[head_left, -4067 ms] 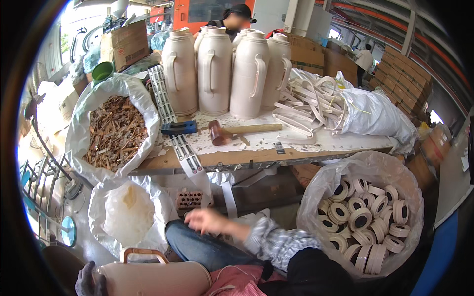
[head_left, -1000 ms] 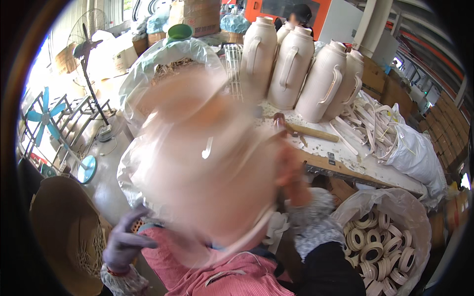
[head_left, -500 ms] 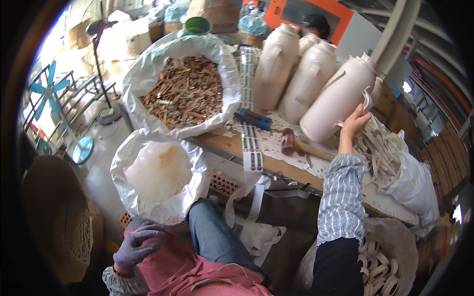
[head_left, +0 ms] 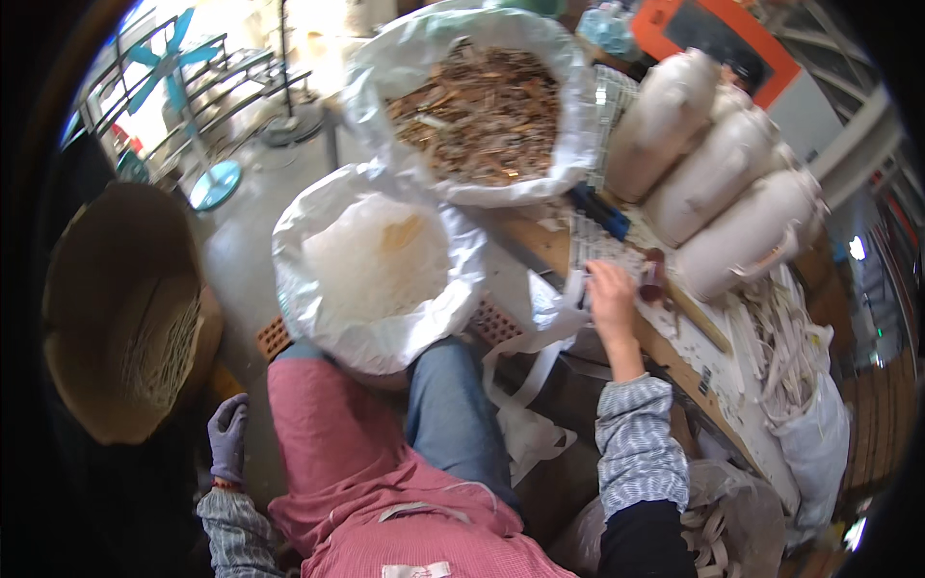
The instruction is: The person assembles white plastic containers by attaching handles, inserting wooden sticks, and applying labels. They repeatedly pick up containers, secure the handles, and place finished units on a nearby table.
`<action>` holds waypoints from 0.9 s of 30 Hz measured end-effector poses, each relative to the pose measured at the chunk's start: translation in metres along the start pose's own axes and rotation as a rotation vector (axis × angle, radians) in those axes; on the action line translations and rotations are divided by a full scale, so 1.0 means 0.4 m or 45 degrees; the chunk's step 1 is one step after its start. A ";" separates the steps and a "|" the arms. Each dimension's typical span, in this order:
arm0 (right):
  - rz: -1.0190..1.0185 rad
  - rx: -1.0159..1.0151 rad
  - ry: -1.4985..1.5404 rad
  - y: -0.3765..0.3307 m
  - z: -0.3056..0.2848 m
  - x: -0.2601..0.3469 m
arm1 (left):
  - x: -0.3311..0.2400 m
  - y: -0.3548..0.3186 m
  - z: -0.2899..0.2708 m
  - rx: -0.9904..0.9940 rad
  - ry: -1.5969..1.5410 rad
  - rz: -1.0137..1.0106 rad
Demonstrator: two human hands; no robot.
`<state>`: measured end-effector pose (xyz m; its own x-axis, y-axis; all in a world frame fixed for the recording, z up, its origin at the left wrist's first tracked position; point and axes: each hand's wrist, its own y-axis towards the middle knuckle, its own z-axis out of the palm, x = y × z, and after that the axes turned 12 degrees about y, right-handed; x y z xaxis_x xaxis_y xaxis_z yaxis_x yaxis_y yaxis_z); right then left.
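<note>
1. The right hand [head_left: 613, 299] is seen stretched out over the edge of the workbench [head_left: 694, 356], palm down, fingers together and lying flat on a strip of white slatted pieces [head_left: 595, 246] on the bench top; nothing is seen clamped in it.
2. A hammer with a dark red head [head_left: 653, 275] and wooden handle is seen just beside the right hand, on its far side; contact cannot be told.
3. A blue-handled tool [head_left: 599, 210] is seen lying on the bench beyond the strip, near the hand.
4. The left hand [head_left: 228, 438], in a purple-grey glove, is held low at the person's left side, fingers loosely curled and close together; it is seen near a large cardboard drum [head_left: 116, 308], and what it touches cannot be told.
5. Three cream thermos jugs [head_left: 718, 178] are seen in a row at the back of the bench, well apart from the right hand.
6. A white sack of pale material [head_left: 376, 270] is seen standing in front of the knees, between the hands.
7. A second sack of brown wood scraps [head_left: 482, 106] is seen behind it.
8. A pink apron [head_left: 356, 472] is seen covering the lap.
9. A bundle of white strips [head_left: 780, 337] is seen on the bench at far right.
</note>
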<state>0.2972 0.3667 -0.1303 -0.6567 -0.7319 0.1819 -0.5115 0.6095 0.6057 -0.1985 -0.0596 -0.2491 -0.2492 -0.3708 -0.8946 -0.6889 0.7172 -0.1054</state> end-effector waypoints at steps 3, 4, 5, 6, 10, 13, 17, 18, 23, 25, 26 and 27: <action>-0.119 0.021 0.218 -0.004 0.057 -0.071 | 0.360 -0.199 -0.183 -0.346 0.304 -0.334; -0.045 0.040 0.284 -0.033 0.037 -0.102 | 0.408 -0.273 -0.217 -0.398 0.386 -0.443; 0.101 -0.006 0.585 -0.109 0.038 -0.265 | 0.470 -0.335 -0.247 -0.436 0.448 -0.558; 0.013 0.055 0.721 -0.131 0.037 -0.322 | 0.551 -0.450 -0.296 -0.533 0.503 -0.716; 0.227 0.253 0.370 -0.087 -0.013 -0.350 | 0.705 -0.830 -0.349 -0.716 0.454 -1.284; 0.411 0.241 0.304 -0.050 -0.010 -0.269 | 0.732 -0.932 -0.307 -0.485 1.172 -1.184; 0.367 0.194 0.084 -0.038 -0.027 -0.246 | 0.735 -0.888 -0.261 -0.268 1.194 -1.381; 0.145 0.164 -0.050 -0.032 -0.034 -0.253 | 0.737 -0.862 -0.279 -0.212 1.258 -1.451; -0.256 -0.017 -0.404 -0.029 -0.114 -0.170 | 0.742 -0.775 -0.416 -0.093 1.440 -1.614; -0.254 -0.026 -0.350 -0.008 -0.116 -0.100 | 0.717 -0.806 -0.432 -0.136 1.471 -1.639; -0.194 -0.018 -0.293 -0.012 -0.116 -0.084 | 0.719 -0.824 -0.435 -0.040 1.502 -1.659; -0.088 -0.006 -0.212 -0.018 -0.110 -0.056 | 0.724 -0.838 -0.437 0.085 1.532 -1.684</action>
<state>0.3398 0.3653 -0.1046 -0.7029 -0.7113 0.0094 -0.5564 0.5579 0.6157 -0.1588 -0.5104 -0.3972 0.0599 -0.8231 0.5648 -0.8039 -0.3752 -0.4616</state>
